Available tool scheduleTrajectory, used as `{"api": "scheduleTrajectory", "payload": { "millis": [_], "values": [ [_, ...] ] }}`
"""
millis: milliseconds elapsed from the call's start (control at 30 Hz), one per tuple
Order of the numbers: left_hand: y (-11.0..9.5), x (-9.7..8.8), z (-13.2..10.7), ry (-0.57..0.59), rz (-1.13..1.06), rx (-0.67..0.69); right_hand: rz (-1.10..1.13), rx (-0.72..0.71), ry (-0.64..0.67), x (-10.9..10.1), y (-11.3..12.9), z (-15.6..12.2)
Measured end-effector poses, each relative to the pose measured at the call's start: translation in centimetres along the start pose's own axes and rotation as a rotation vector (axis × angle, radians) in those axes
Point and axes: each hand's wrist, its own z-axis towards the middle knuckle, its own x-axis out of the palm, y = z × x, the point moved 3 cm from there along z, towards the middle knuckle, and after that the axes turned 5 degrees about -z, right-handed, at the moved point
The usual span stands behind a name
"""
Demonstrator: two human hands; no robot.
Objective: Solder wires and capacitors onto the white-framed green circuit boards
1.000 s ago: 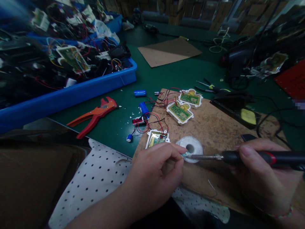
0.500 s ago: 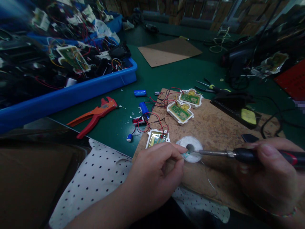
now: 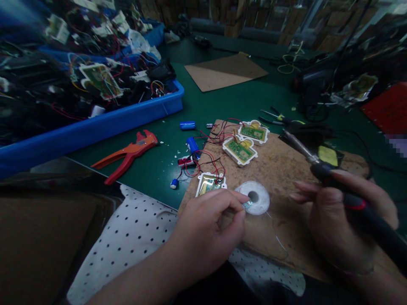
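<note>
My left hand [image 3: 211, 224] pinches a small green circuit board [image 3: 247, 205] between thumb and fingertips, over the left edge of a white solder spool [image 3: 262, 199]. A thin strand of solder [image 3: 279, 241] trails from the spool across the board. My right hand [image 3: 345, 220] is closed on a soldering iron [image 3: 327, 171], whose metal tip points up and left, apart from the circuit board. Just beyond my left hand lies a white-framed circuit module [image 3: 208, 184] with red and black wires, partly hidden by the hand. Two more modules [image 3: 240, 151] lie behind it.
A worn brown work board [image 3: 273, 165] lies on the green table [image 3: 219, 101]. Orange-red cutters [image 3: 130, 154] and blue batteries [image 3: 192, 145] are at left. A blue bin [image 3: 152, 108] holds wired parts. Pliers [image 3: 280, 118] and a yellow sponge [image 3: 328, 156] are at right.
My right hand has lifted the soldering iron off the small circuit board and swung its tip up and to the right. My left hand stays in place, still pinching the board.
</note>
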Motion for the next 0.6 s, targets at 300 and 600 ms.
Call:
{"api": "scheduleTrajectory", "payload": {
  "millis": [300,600],
  "values": [
    [0.0,0.0,0.1,0.008,0.024,0.029,-0.112,-0.095,0.384,4.0,1.5,-0.3],
    [-0.2,0.0,-0.6,-0.021,0.072,0.140,-0.083,0.003,0.490,4.6,0.5,-0.5]
  ]
}}
